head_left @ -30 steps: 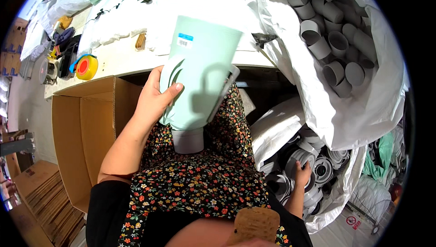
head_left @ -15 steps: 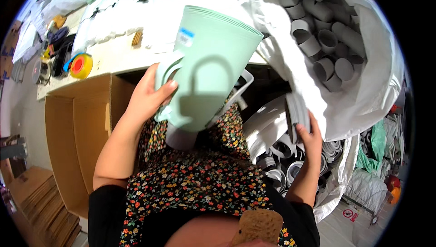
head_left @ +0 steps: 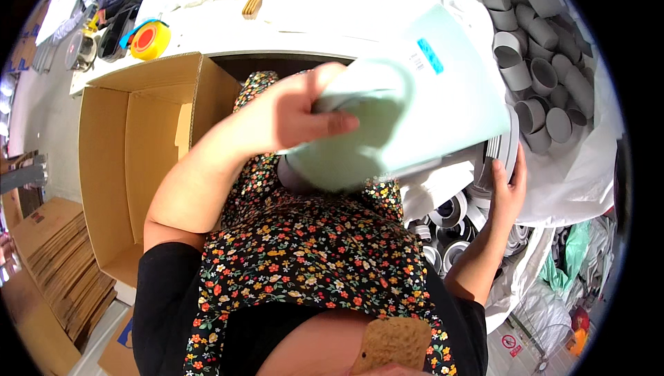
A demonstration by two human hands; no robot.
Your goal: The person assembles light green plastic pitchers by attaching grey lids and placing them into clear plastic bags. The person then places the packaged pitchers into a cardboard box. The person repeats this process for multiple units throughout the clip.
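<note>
My left hand point(head_left: 297, 113) is closed around the handle side of a large pale green pitcher point(head_left: 449, 92) with a blue sticker, slightly smeared by motion. The pitcher is tipped over, its wide mouth facing right and its grey base point(head_left: 294, 174) at the lower left, above my lap. At the mouth's lower edge, my right hand point(head_left: 508, 189) grips a grey round lid point(head_left: 512, 144) on edge, fingers behind it and thumb in front. Whether the lid touches the rim I cannot tell. The handle is partly hidden by my left hand and blur.
Left of me stands an open cardboard box point(head_left: 104, 168), with flattened cardboard point(head_left: 66, 265) beyond it. A white bag point(head_left: 546, 200) of grey cup-like parts is at right; a lower bag point(head_left: 522, 286) holds rings and lids. The white table point(head_left: 325, 10) carries a yellow tape roll point(head_left: 162, 43).
The pitcher has tipped from nearly upright to sideways, mouth rightward. The lid in my right hand is now beside that mouth. The view has shifted, and the green pitchers on the table are out of sight.
</note>
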